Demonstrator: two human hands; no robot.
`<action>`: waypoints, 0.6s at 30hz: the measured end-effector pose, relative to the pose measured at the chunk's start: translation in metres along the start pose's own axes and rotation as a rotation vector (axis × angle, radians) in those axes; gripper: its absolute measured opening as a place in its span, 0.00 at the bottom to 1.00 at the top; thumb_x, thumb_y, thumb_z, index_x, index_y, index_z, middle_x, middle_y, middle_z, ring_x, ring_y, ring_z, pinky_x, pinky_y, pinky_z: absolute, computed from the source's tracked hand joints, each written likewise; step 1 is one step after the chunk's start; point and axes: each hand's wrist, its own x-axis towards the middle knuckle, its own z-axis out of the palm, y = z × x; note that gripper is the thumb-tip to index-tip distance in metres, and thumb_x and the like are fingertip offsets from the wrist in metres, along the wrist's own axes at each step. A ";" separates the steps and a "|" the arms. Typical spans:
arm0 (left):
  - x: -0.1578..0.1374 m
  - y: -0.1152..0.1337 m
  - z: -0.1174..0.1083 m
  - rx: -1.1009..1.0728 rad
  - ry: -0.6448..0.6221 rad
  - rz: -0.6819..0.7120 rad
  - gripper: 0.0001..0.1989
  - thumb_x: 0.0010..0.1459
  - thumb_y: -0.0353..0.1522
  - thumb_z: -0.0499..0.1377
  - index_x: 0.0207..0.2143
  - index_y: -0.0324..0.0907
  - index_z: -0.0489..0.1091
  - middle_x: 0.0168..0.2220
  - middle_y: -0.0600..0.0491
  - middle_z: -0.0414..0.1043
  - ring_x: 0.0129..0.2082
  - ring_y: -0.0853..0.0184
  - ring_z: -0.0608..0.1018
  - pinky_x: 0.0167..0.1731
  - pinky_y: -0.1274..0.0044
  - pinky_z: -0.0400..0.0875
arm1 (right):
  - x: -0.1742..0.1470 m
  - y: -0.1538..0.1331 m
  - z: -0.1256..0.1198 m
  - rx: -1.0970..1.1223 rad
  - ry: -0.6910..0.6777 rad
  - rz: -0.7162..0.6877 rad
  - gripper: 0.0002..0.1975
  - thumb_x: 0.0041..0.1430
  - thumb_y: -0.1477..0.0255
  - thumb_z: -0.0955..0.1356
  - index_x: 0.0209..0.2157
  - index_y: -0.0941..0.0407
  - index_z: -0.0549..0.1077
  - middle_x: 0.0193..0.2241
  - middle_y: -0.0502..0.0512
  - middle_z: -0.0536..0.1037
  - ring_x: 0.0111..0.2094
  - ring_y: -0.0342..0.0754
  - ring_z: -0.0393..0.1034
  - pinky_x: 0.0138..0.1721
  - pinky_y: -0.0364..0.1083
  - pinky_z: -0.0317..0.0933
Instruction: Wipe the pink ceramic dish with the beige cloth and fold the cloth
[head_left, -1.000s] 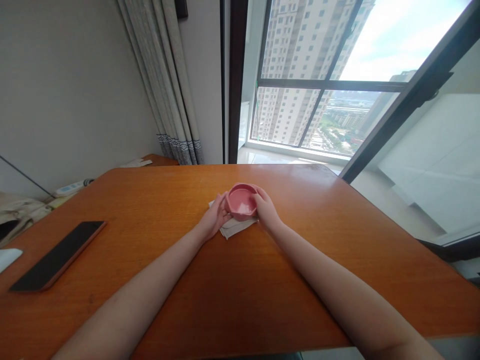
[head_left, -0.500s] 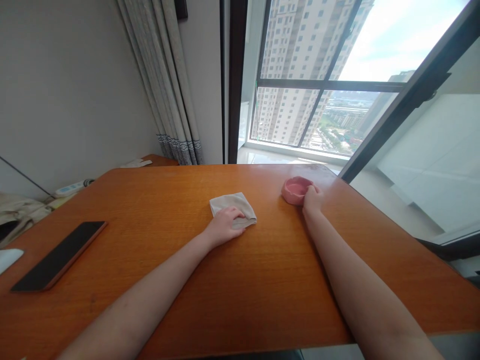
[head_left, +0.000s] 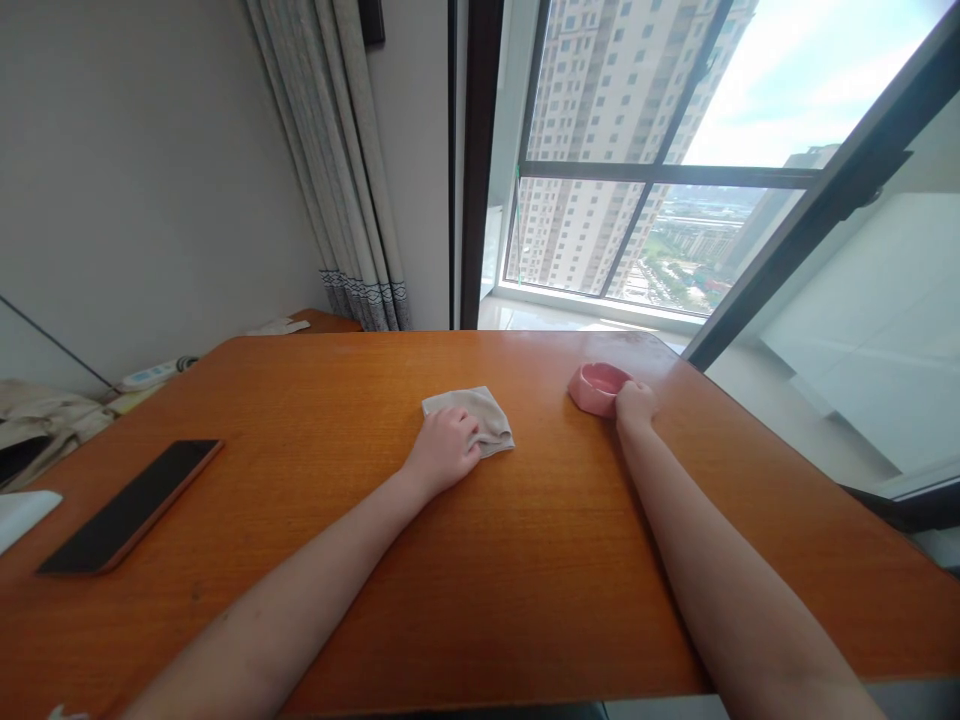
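Observation:
My left hand (head_left: 444, 448) rests on a folded, pale grey-beige cloth (head_left: 491, 412) in the middle of the table, its fingers curled into the near part of the fabric. The cloth's far and right edges show past the knuckles. To the right, my right hand (head_left: 636, 402) is closed on the right side of a pink, angular ashtray (head_left: 592, 388). The ashtray has a shallow round hollow, and nothing is visible in it. Its gripped edge is partly hidden by the fingers.
A long black slab with a reddish edge (head_left: 131, 508) lies on the wooden table (head_left: 360, 600) at the left, beside a white object (head_left: 26, 515). Beyond the left edge are a power strip (head_left: 154, 374) and fabric. Curtain (head_left: 341, 180) and window stand behind.
My left fingers have curled in more tightly on the cloth. The ashtray, still in my right hand, has tilted slightly and sits a little lower in view. The camera has shifted slightly.

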 end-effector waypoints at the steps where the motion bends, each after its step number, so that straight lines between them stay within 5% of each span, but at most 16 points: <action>1: 0.000 0.000 -0.001 -0.025 0.005 -0.028 0.01 0.48 0.29 0.58 0.25 0.43 0.69 0.31 0.48 0.69 0.37 0.58 0.71 0.44 0.67 0.61 | -0.002 -0.003 -0.001 -0.023 0.036 0.028 0.15 0.50 0.71 0.58 0.35 0.58 0.73 0.35 0.60 0.75 0.48 0.58 0.66 0.56 0.62 0.49; 3: 0.004 0.000 -0.004 -0.157 0.003 -0.104 0.04 0.48 0.29 0.58 0.22 0.43 0.66 0.26 0.51 0.66 0.31 0.61 0.70 0.39 0.69 0.63 | -0.008 -0.012 -0.004 -0.058 0.123 0.066 0.21 0.52 0.70 0.59 0.47 0.58 0.69 0.47 0.64 0.71 0.56 0.60 0.58 0.59 0.64 0.41; 5: 0.010 0.001 -0.010 -0.392 0.015 -0.234 0.04 0.49 0.31 0.58 0.23 0.43 0.65 0.24 0.53 0.65 0.27 0.64 0.69 0.34 0.72 0.63 | -0.019 -0.027 -0.007 -0.081 0.198 -0.053 0.28 0.54 0.69 0.58 0.58 0.58 0.57 0.58 0.64 0.59 0.63 0.58 0.46 0.61 0.64 0.36; 7: 0.018 0.002 -0.019 -0.740 0.056 -0.404 0.04 0.50 0.33 0.58 0.27 0.42 0.67 0.26 0.54 0.68 0.27 0.66 0.70 0.32 0.74 0.64 | -0.039 -0.048 -0.008 -0.107 0.208 -0.356 0.33 0.56 0.69 0.57 0.63 0.58 0.47 0.63 0.62 0.51 0.65 0.56 0.39 0.61 0.64 0.33; 10: 0.023 -0.008 -0.039 -1.148 0.178 -0.603 0.10 0.47 0.34 0.60 0.33 0.40 0.68 0.29 0.52 0.71 0.28 0.67 0.72 0.30 0.77 0.64 | -0.087 -0.081 -0.005 -0.113 -0.048 -0.761 0.30 0.59 0.70 0.56 0.62 0.57 0.49 0.61 0.60 0.56 0.63 0.54 0.46 0.61 0.62 0.35; 14: 0.005 -0.056 -0.071 -1.027 0.234 -0.726 0.18 0.40 0.35 0.65 0.34 0.38 0.69 0.30 0.52 0.72 0.28 0.68 0.72 0.28 0.79 0.64 | -0.167 -0.104 0.006 -0.121 -0.623 -0.964 0.22 0.62 0.68 0.56 0.57 0.55 0.61 0.50 0.58 0.71 0.51 0.50 0.63 0.56 0.52 0.50; 18: -0.025 -0.112 -0.098 -0.595 0.139 -0.787 0.20 0.36 0.42 0.66 0.29 0.38 0.68 0.26 0.55 0.69 0.25 0.70 0.69 0.24 0.80 0.61 | -0.213 -0.098 0.013 -0.374 -0.914 -0.971 0.25 0.58 0.61 0.62 0.56 0.55 0.63 0.52 0.60 0.69 0.52 0.56 0.60 0.54 0.54 0.52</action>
